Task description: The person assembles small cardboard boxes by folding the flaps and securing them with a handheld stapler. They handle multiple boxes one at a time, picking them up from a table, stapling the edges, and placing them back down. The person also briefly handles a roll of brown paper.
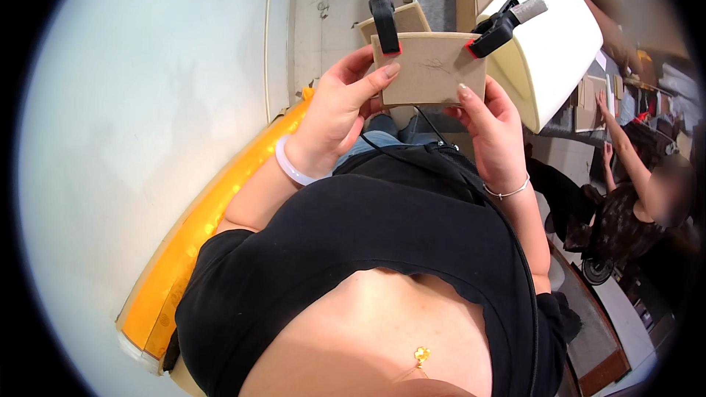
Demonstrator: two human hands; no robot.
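Observation:
A small tan rectangular board (432, 73) is held up in front of me, with faint dark scribbled marks on its face. My left hand (342, 103) grips its left edge, thumb lying on the front and fingers behind. At the lower right corner, my right hand (494, 125) pinches the board between thumb and fingers. One black spring clamp (384, 23) with red-tipped jaws bites the upper left corner. Another black clamp (494, 31), with a grey handle end, sits on the upper right corner. What lies behind the board is mostly hidden.
A large cream curved-edged piece (551, 44) stands just beyond my right hand. Another tan board (404, 18) shows behind the held one. Along the white wall at left runs a long yellow-wrapped roll (213, 206). To the right, another person (625, 206) works at a cluttered bench.

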